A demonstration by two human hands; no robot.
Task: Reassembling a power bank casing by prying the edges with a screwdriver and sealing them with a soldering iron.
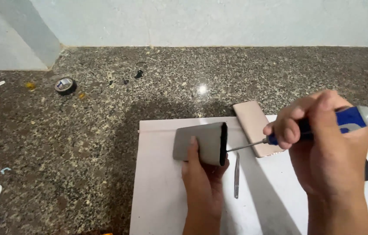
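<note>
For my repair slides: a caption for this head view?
Left hand steadies a grey device while right hand drives a blue screwdriver into its end.

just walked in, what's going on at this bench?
A person's left hand holds a grey flat device on edge over a white sheet. The right hand grips a blue-handled screwdriver, its tip at the device's dark end. A pinkish panel and metal tweezers lie on the sheet. A tape roll sits on the granite counter.

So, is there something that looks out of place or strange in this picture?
Small parts lie scattered on the granite floor, away from the white sheet: a roll of black tape, a small metal strip and black bits. Otherwise nothing stands out: left hand holds the grey device, right hand the blue screwdriver.
</note>
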